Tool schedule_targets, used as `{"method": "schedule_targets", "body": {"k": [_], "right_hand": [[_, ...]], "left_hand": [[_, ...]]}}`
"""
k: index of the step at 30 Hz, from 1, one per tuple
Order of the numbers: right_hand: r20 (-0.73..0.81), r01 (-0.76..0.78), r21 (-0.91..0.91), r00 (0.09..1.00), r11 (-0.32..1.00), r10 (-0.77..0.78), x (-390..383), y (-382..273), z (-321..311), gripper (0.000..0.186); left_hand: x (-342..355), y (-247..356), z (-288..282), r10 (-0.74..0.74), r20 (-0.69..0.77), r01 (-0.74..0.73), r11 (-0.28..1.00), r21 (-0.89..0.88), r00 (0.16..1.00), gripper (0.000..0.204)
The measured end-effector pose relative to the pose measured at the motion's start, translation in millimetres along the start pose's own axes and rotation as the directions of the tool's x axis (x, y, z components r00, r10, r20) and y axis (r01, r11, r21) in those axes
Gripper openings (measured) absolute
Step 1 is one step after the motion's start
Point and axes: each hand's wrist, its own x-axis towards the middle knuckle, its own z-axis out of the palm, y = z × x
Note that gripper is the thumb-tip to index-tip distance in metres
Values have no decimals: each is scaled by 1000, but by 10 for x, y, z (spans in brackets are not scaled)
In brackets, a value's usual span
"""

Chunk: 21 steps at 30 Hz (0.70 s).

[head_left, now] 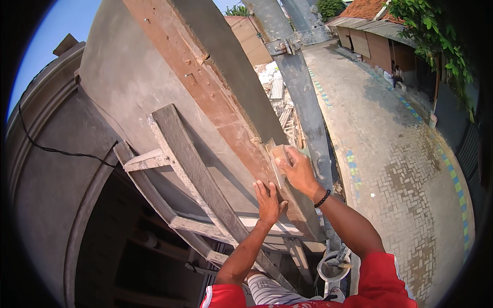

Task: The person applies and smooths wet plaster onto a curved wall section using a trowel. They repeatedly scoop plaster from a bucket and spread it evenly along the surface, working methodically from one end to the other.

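My right hand (297,169) grips a plastering float (279,154) with a tan block handle and a thin flat plate. The plate rests along the edge of a grey plastered wall (246,87), beside a long brown wooden board (218,110). Nails stick out of the board's upper part. Just below the float, my left hand (268,204) lies on the board with its fingers stretched out, holding nothing. A dark bead bracelet circles my right wrist. Part of the float is hidden behind my right fingers.
A whitish wooden ladder (197,174) leans at the left over a dark opening. Below me hangs or stands a bucket (333,271) with a tool in it. Beyond the wall rise a grey metal pole (303,97) and a paved street (380,133). A black cable (61,152) crosses the left.
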Motion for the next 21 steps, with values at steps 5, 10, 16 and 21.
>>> {"method": "schedule_targets", "body": {"k": [5,10,16,21], "right_hand": [[-204,47,247,979,968,5,-60,-9,-139,34],[-314,330,112,907,937,-281,990,-1152,-169,31],[-285,326,-92,897,941,-339,1825,-1768,-43,52],[-248,373,-172,880,912,-406,1607,-1330,-27,53]], "left_hand": [[101,213,-419,-53,190,65,996,-57,980,110],[168,369,-1213,-56,82,61,996,-69,995,78],[1508,266,-2348,47,-316,-57,998,-23,948,100],[2251,176,-2793,159,-300,-134,986,102,940,107]]}}
